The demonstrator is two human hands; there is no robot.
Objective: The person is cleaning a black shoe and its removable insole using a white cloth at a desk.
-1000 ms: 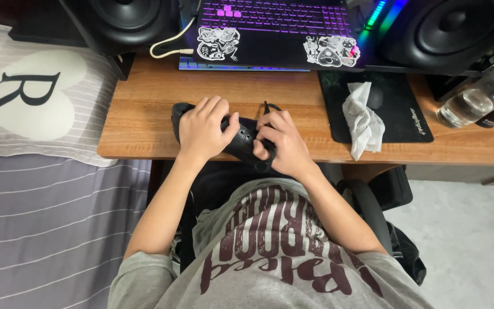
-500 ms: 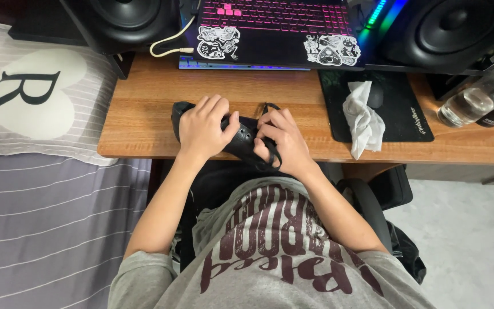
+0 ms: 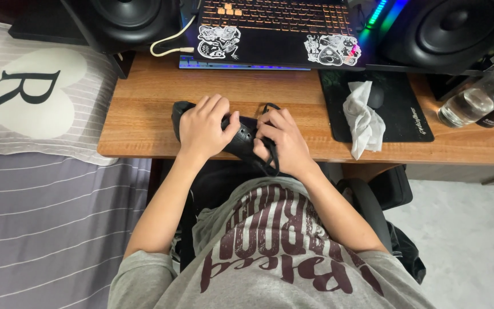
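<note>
A black lace-up shoe lies on its side at the front edge of the wooden desk. My left hand is clamped over its middle and pins it to the desk. My right hand is closed at the shoe's right end, pinching the black lace, which loops down past the desk edge. Most of the shoe is hidden under both hands.
A stickered laptop with a lit keyboard stands behind the shoe, between two black speakers. To the right are a mouse pad with a crumpled tissue and mouse, then a glass bottle. A pillow lies on the bed at left.
My right hand has shifted slightly on the lace while the left stays on the shoe. The laptop's keyboard light went from purple through pink to orange.
</note>
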